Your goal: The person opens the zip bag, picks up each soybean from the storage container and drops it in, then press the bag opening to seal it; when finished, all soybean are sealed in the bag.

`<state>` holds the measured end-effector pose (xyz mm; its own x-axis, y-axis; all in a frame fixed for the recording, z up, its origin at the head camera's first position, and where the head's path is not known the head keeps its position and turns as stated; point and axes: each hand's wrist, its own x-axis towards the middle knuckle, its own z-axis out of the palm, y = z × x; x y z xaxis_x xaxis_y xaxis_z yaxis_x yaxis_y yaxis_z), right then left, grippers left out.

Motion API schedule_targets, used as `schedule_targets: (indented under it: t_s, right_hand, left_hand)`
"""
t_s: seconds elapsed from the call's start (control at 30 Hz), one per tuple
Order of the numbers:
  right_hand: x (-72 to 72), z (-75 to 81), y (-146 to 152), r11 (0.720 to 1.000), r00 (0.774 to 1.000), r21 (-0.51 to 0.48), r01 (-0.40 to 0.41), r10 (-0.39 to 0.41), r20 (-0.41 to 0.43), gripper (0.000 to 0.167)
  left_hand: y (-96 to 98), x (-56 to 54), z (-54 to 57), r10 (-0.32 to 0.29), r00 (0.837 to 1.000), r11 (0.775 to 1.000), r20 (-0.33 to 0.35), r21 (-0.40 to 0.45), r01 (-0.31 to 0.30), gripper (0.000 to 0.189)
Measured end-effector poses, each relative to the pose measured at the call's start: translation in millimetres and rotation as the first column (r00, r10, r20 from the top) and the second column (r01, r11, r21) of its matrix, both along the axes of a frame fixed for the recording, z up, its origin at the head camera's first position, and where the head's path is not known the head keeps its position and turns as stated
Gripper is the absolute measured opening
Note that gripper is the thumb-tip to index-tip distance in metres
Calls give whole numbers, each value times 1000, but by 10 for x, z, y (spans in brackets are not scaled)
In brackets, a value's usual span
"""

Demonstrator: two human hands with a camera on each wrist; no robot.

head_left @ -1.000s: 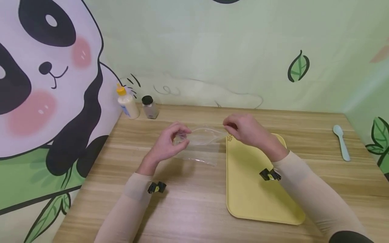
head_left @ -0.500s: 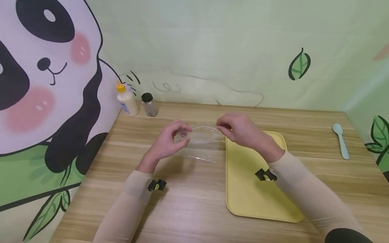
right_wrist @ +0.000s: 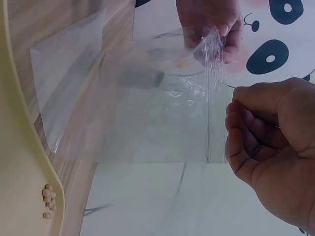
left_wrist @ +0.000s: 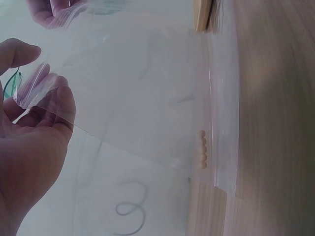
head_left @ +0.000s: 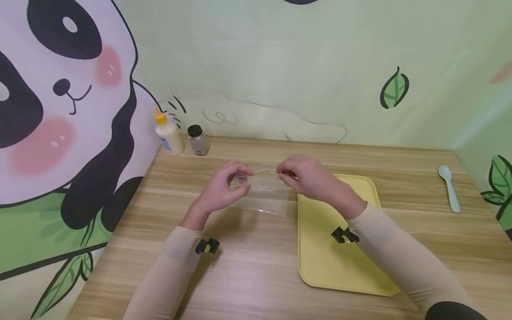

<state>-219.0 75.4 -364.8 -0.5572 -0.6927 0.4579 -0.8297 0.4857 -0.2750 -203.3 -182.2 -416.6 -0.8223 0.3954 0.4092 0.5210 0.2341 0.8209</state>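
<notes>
A clear bag is held up between two hands, over the wooden table and just left of the yellow tray. It is pointed with its mouth up and its bottom down toward the table. Its long side is set nearly up and down, and the mouth is stretched from left to right. The left corner of the mouth is gripped by the left hand, with a wide gap seen between thumb and fingers. The right part of the mouth is pinched by the right hand, with the tips set close together.

A short row of small balls can be seen low down by the bag's bottom. More loose balls are held in a corner of the tray. A bottle with a yellow top and a jar with a black lid are stood at the back left. A pale blue spoon is laid far to the right.
</notes>
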Motion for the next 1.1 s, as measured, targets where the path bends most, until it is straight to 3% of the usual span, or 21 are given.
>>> schedule_targets:
  t_s: [0.4, 1.1]
  right_hand:
    - [-16, -40, -2, 999, 999, -33, -14, 15, 31, 12]
    - [-115, -34, 207, 998, 997, -30, 55, -54, 46, 8]
  left_hand:
    - [-2, -4, -20, -9, 1000, 1000, 4, 2, 9, 25]
    - [1, -10, -29, -9, 1000, 1000, 4, 5, 9, 26]
